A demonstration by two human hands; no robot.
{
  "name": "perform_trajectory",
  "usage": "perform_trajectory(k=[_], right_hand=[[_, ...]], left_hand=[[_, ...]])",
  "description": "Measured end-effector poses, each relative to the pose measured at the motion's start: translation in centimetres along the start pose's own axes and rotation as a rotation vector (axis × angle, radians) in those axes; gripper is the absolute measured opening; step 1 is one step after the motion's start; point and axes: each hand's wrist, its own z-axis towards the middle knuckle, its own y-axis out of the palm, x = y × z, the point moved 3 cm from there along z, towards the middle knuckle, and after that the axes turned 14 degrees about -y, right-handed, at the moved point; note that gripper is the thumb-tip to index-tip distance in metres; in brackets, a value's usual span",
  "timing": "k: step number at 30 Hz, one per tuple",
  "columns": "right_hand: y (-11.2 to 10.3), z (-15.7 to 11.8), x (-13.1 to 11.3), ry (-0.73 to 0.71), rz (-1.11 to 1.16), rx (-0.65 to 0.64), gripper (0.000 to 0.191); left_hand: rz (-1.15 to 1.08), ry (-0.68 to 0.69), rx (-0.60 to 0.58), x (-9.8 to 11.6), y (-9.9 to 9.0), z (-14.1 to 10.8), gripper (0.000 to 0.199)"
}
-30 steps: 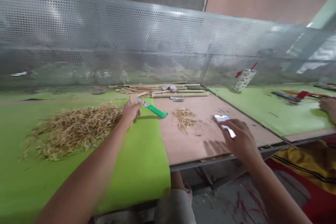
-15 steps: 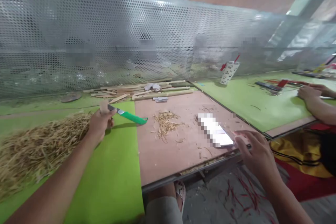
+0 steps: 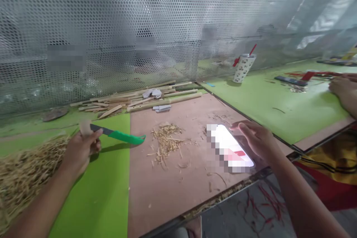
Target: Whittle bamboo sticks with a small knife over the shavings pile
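Note:
My left hand is closed around the dark blade end of a green-handled knife. The looped tip of its handle points right, over the seam between green mat and pinkish board. A pale, blurred flat piece shows at the top of the same hand; how it is gripped is unclear. My right hand, fingers stretched out and empty, hovers at the upper right edge of a lit phone. That phone lies on the board, partly pixelated. A heap of wood shavings sits between my hands.
Dry straw-like strips are piled at left. Bamboo sticks lie along the back before a perforated metal screen. A patterned tumbler with a red straw stands back right. Another person's hand works at far right.
The view has shifted, so the left hand and knife appear farther left and lower. My right hand has moved from the phone's lower right side to its upper right edge.

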Motion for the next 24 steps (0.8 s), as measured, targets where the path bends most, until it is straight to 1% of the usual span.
perform_trajectory(k=[2,4,7,11,13,16,21,24], right_hand=[[0.3,0.2,0.1,-0.069,-0.026,-0.002,0.047],[0.5,0.2,0.1,-0.103,-0.046,0.011,0.047],[0.5,0.1,-0.2,-0.166,-0.062,0.056,0.045],[0.5,0.1,-0.4,-0.235,-0.057,0.119,0.041],[0.4,-0.1,-0.4,-0.24,-0.044,0.145,0.039],[0.3,-0.5,-0.4,-0.234,0.0,0.143,0.039],[0.3,-1.1,-0.3,-0.178,0.083,0.146,0.039],[0.3,-1.0,-0.7,-0.151,0.051,0.104,0.038]], left_hand=[[0.017,-0.018,0.021,0.1,0.2,0.0,0.044],[0.027,-0.016,0.019,0.2,0.4,-0.1,0.044],[0.028,-0.004,0.001,0.3,0.6,0.0,0.045],[0.0,-0.03,-0.011,0.4,0.7,0.2,0.051],[0.001,-0.028,-0.009,0.5,0.8,0.2,0.051],[0.007,-0.027,-0.022,0.5,1.1,0.1,0.05],[0.003,-0.01,-0.019,0.5,1.2,0.0,0.046],[0.011,-0.003,-0.012,0.5,1.3,-0.1,0.041]])
